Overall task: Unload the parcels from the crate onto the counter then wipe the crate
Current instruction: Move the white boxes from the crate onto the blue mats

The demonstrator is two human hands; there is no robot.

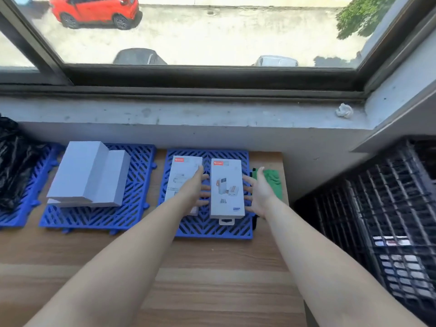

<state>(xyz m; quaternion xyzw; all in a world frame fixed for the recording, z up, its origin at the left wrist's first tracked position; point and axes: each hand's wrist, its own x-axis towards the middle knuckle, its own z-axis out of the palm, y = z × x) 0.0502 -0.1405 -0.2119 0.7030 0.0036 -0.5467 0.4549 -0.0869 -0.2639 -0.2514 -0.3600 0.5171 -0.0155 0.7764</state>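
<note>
Table (212,279): wood-grain, smooth matt. Blue mats (207,228): moulded plastic lattice. Boxes (226,187): white card, slight sheen. Crate (389,208): black plastic grid. Green cloth (273,180). Glossy black plastic bag (14,166).

red logo patch on each white box (227,188), lettering unreadable

Both bare arms stretched toward 12 o'clock. Left hand (193,192) and right hand (258,193) face each other, palms inward, fingers straight and spread.

Head camera looks steeply down, close over the counter (212,267).
</note>
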